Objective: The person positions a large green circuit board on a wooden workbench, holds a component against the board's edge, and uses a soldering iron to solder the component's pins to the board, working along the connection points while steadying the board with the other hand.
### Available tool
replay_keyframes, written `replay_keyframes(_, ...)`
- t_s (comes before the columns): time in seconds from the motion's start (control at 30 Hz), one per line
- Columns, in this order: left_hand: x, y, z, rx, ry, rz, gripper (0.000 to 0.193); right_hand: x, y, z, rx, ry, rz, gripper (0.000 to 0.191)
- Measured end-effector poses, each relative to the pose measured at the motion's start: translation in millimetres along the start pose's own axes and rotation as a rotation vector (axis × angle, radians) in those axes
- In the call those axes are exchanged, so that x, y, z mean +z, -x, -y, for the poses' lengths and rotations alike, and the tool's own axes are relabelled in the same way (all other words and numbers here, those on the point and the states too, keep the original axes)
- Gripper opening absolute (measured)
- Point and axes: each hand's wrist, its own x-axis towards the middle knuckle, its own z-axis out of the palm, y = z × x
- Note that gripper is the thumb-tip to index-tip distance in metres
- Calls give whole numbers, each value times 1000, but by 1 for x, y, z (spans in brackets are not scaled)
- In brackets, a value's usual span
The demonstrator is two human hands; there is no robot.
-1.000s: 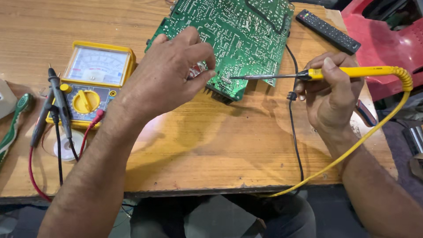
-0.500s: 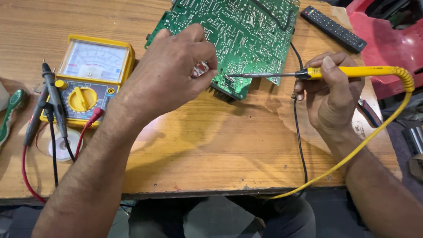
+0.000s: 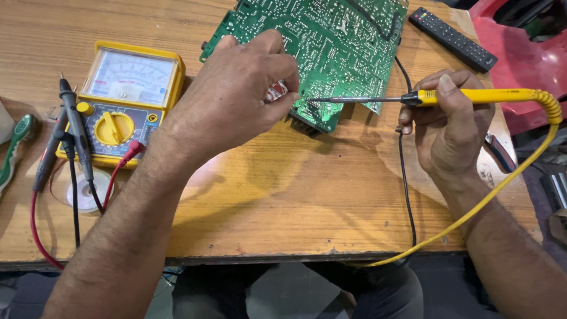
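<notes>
Left hand: your left hand (image 3: 236,97) sits in the upper middle of the frame, curled over the lower edge of the green circuit board (image 3: 319,47). Its fingers are drawn together, pinching a small red-and-silver part (image 3: 276,92) against that edge.
Right hand: your right hand (image 3: 450,121), at the right of the frame, is wrapped tight around the yellow handle of the soldering iron (image 3: 466,96), thumb on top.
Soldering iron: it lies level, its thin metal shaft pointing left; the tip meets the board's lower edge just beside your left fingertips.
Circuit board: top centre of the frame, solder side up, resting tilted on the wooden counter (image 3: 283,195); its upper edge is cut off by the frame.
Cords: the iron's yellow cord (image 3: 502,183) loops from the handle's end down over the counter's near edge; a black cable (image 3: 406,177) runs from the board toward the same edge.
Meter: a yellow analogue multimeter (image 3: 121,100) lies at the upper left, with black and red probe leads (image 3: 71,136) beside it.
Other items: a black remote control (image 3: 453,39) at the upper right.
Hidden: your left hand covers most of the pinched part, so you cannot tell what it is or whether the tip touches it. A green-handled tool (image 3: 16,142) is cut off at the left edge.
</notes>
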Motion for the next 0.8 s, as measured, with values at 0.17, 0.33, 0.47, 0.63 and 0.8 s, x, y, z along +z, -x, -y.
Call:
replay_keyframes(0.17,0,0,1,14,-2,-11,8,0,0,0,7,2,-3,21)
replay_keyframes(0.33,0,1,1,-5,15,-2,8,1,0,-1,2,0,-2,22)
replay_keyframes(0.47,1,0,1,0,-6,-5,9,1,-1,0,5,8,-3,22)
replay_keyframes(0.63,1,1,1,-2,-4,-4,8,2,0,2,11,-14,4,22)
replay_keyframes(0.8,0,1,2,-12,2,4,9,2,-1,2,12,-1,4,21)
